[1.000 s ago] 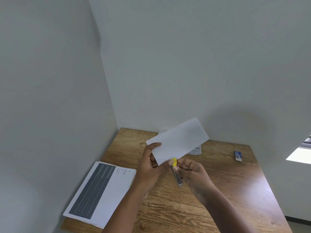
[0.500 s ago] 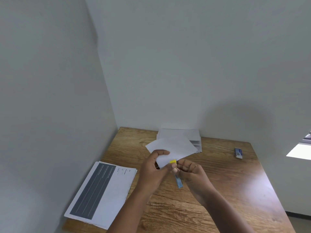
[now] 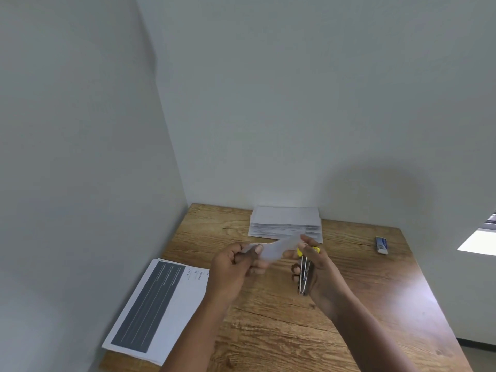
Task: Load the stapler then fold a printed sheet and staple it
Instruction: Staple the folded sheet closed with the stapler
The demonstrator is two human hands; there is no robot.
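My left hand (image 3: 236, 267) pinches one end of a folded white sheet (image 3: 276, 249), held nearly flat above the wooden table (image 3: 362, 304). My right hand (image 3: 319, 272) grips a small metal stapler with a yellow tip (image 3: 304, 272), pointing away from me, and its fingertips touch the sheet's right end. The sheet is blurred with motion. Whether the stapler's jaws bite the paper cannot be told.
A stack of folded white sheets (image 3: 285, 222) lies at the table's back against the wall. Printed sheets with a dark panel (image 3: 158, 304) rest at the front left by the side wall. A small staple box (image 3: 381, 245) sits at the back right.
The folded sheet has dropped from upright to nearly flat and edge-on. My hands have drawn apart, the right one shifting right with the stapler turned lengthwise.
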